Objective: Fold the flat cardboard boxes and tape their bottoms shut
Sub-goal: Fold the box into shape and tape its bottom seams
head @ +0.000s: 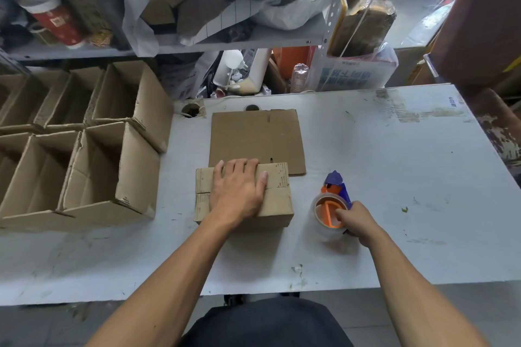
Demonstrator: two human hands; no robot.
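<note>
Your white tabletop (394,163) carries everything. At its left stand the finished open boxes (84,149), packed side by side. A flat cardboard sheet (253,138) lies toward the far middle. Just nearer than it, and overlapping its near edge, sits the folded box (282,205), flaps closed and facing up. Your left hand (239,189) presses flat on those flaps, fingers straight. To the right, your right hand (355,220) grips the tape dispenser (332,205), which rests on the tabletop.
</note>
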